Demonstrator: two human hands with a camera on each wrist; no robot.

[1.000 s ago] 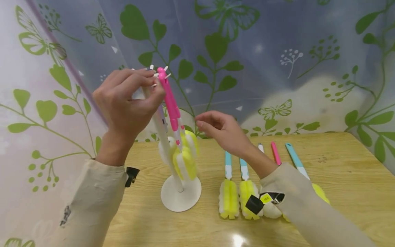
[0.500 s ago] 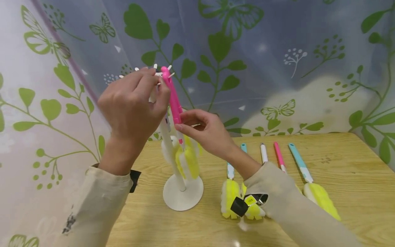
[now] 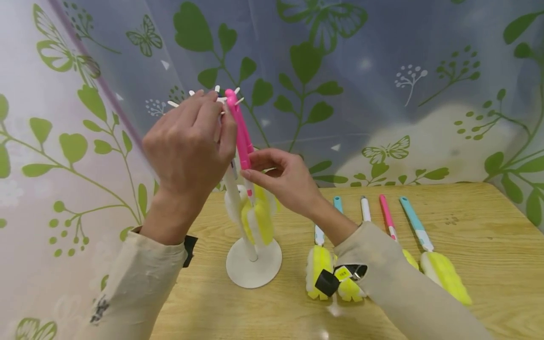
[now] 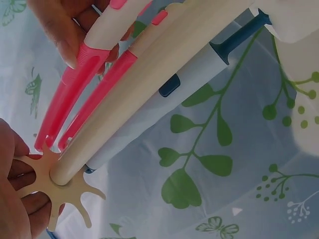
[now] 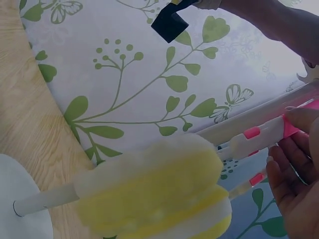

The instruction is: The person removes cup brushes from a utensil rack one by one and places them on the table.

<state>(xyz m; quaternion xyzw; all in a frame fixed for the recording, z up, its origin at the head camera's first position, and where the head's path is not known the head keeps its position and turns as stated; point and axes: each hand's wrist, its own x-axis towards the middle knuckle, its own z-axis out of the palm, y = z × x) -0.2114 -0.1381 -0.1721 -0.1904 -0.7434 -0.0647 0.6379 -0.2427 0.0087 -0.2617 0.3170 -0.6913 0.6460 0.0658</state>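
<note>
A white stand with a round base and upright pole has a hooked top. My left hand holds that top, its fingers curled behind the hooks in the left wrist view. Two pink-handled sponge brushes hang there side by side. My right hand pinches the nearer pink-handled brush low on its handle, where pink meets white. Its yellow-and-white sponge head hangs beside the pole. Another brush with a pale handle and dark blue button hangs on the pole's other side.
On the wooden table to the right lie several more sponge brushes, among them a blue-handled brush, a pink-handled one and a white-handled one. My right forearm covers some. A leaf-patterned curtain hangs behind the table.
My right hand has moved left from beside the stand and taken hold of the hanging pink-handled brush. My left hand stays at the stand's top; the head view has shifted slightly.
</note>
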